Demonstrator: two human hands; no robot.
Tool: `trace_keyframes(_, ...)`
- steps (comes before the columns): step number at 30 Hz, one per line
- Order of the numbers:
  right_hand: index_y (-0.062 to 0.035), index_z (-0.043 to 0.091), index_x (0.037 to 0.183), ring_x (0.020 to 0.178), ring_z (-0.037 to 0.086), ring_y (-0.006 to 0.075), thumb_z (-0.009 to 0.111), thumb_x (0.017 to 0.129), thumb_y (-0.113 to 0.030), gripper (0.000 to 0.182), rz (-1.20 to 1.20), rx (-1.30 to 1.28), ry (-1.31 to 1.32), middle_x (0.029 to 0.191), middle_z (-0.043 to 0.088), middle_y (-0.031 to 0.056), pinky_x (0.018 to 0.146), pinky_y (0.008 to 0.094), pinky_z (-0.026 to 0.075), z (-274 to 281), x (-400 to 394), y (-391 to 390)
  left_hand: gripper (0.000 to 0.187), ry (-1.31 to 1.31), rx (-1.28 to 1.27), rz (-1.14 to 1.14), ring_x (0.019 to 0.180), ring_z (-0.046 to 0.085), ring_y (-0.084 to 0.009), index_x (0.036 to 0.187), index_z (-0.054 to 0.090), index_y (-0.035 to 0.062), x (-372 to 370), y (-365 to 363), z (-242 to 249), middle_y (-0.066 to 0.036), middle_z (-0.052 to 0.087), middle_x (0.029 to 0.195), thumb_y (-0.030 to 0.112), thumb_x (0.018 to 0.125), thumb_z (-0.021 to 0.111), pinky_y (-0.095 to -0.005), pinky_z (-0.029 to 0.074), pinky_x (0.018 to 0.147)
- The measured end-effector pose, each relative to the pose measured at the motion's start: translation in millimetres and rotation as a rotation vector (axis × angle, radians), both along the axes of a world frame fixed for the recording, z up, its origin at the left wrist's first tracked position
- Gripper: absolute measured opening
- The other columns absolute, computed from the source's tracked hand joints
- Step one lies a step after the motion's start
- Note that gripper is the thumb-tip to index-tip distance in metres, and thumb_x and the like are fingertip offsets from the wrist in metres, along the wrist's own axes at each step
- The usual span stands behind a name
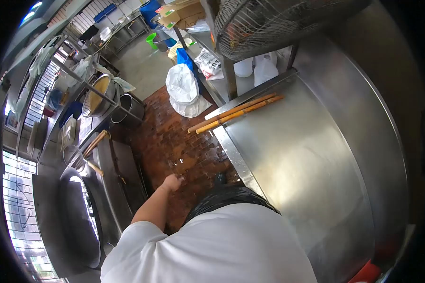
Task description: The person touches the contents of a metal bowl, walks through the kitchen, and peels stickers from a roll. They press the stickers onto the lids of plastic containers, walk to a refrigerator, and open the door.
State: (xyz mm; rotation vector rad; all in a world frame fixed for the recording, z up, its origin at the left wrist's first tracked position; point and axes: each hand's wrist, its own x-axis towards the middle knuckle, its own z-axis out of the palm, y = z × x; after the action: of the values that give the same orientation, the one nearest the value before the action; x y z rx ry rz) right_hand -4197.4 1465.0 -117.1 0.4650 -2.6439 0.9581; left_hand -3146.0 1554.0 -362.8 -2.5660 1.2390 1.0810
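Stainless steel fills most of the view: a broad steel counter runs along the person's right, and two long wooden sticks lie side by side across its far corner, their ends jutting out past the edge over the floor. The person's left hand hangs low at the end of a bare forearm, above the wet red brick floor. Its fingers look loosely curled in towards the palm, and nothing can be seen in their grasp; the hand is small in the frame, so how tightly it is closed cannot be told. It touches nothing and sits between the counter edge and a dark steel cabinet on the left, nearer the cabinet. The right hand is not in view. The person wears a white shirt with a black apron at the front. Further left, a large dark wok sits in the cooking range, with a wire skimmer resting just beyond it. A white sack stands on the floor at the far end of the aisle, and a wire fan guard hangs overhead
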Motion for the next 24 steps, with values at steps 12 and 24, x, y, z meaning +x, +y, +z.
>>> trace_keyframes(12, -0.0116, 0.057, 0.144, 0.117, 0.060, 0.0290, 0.066, 0.099, -0.036, 0.052, 0.056, -0.030, 0.000, 0.138, 0.060, 0.0113, 0.097, 0.0437, 0.052, -10, -1, -24, 0.054, 0.128, 0.098, 0.001, 0.122, 0.063, -0.0400, 0.126, 0.070, 0.0005, -35, -21, 34, -0.025, 0.069, 0.125, 0.046, 0.099, 0.057, -0.0446, 0.049, 0.104)
trace_keyframes(24, -0.0113, 0.055, 0.145, 0.116, 0.058, 0.0293, 0.068, 0.099, -0.034, 0.053, 0.109, -0.061, 0.058, 0.139, 0.058, 0.0119, 0.097, 0.0441, 0.051, 5, 14, -49, 0.062, 0.095, 0.148, 0.098, 0.128, 0.059, -0.0416, 0.128, 0.066, -0.0050, -17, -2, 18, -0.028, 0.064, 0.133, 0.049, 0.098, 0.058, -0.0434, 0.047, 0.108)
